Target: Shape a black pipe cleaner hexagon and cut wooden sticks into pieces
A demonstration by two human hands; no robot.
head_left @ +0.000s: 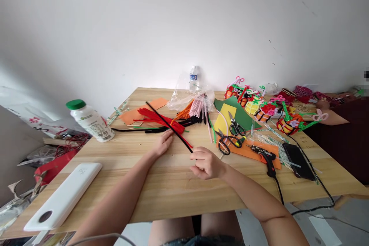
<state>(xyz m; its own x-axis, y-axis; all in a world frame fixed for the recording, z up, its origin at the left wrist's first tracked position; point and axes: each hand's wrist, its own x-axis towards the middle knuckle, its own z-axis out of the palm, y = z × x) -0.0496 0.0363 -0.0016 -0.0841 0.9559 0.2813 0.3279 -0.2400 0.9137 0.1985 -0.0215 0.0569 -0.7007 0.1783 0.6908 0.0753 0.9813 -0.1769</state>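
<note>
My right hand [205, 163] is closed on the lower end of black pipe cleaners [181, 138], which slant up and left above the table. My left hand [164, 143] rests on the wood beside the red pipe cleaners [152, 117], near the middle of the black ones; its fingers are together, and what they grip, if anything, is hidden. Behind the hands, orange pipe cleaners [184, 112] and pink pipe cleaners [198, 105] lie in bundles. Two pairs of scissors [227, 142] rest on coloured sheets to the right.
A white bottle [90, 121] and a white power bank [65, 196] stand left. Rightward are a glue gun [266, 157], a phone [298, 160] and several decorated baskets [265, 112]. Behind is a water bottle [193, 78]. Another person's arm [333, 113] reaches in at right.
</note>
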